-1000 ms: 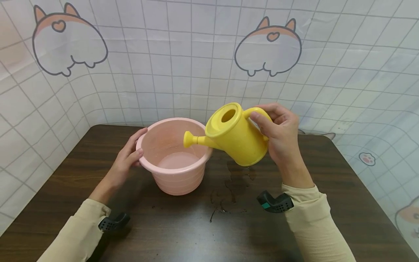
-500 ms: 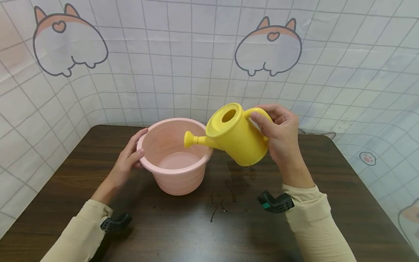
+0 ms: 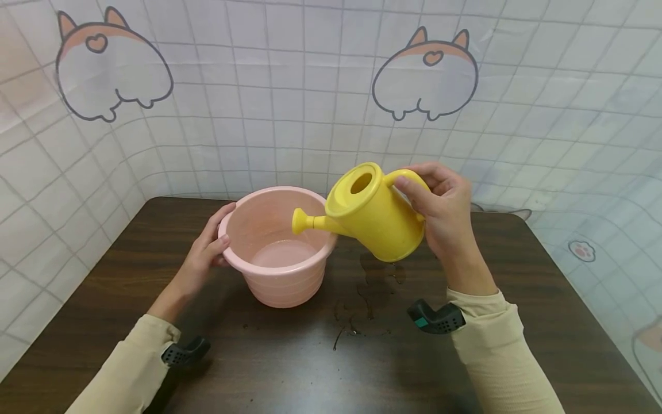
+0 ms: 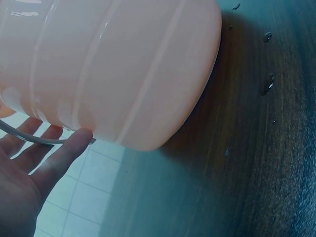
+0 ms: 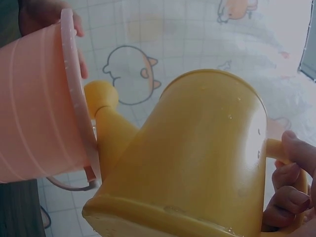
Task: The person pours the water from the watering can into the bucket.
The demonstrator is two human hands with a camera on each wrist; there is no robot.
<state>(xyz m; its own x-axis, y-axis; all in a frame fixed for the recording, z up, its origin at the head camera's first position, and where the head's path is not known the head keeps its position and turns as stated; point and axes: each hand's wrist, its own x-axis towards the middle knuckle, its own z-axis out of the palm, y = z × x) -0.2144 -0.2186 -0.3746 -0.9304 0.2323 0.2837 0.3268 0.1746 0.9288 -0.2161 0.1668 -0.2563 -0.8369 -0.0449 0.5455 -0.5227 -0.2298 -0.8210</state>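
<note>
My right hand (image 3: 447, 207) grips the loop handle of a yellow watering can (image 3: 380, 215), its thumb on top. The can is held above the table, tilted to the left. Its spout (image 3: 310, 222) reaches over the near right rim of a pink bucket (image 3: 284, 282). No stream shows from the spout head. A shallow layer of what looks like water (image 3: 284, 254) lies in the bucket. My left hand (image 3: 204, 244) holds the bucket's left rim, with the thumb on the near side. In the left wrist view its fingers (image 4: 79, 140) touch the bucket wall beside a thin bail handle (image 4: 29, 138).
Wet streaks (image 3: 362, 305) and drops lie on the dark wooden table (image 3: 289, 374), right of the bucket and in front of it. A white tile-patterned sheet (image 3: 310, 115) with cartoon dogs hangs behind and at both sides of the table.
Almost nothing differs. The bucket, the left hand and the can's spout sit very slightly further right in the head view; both hands keep their hold.
</note>
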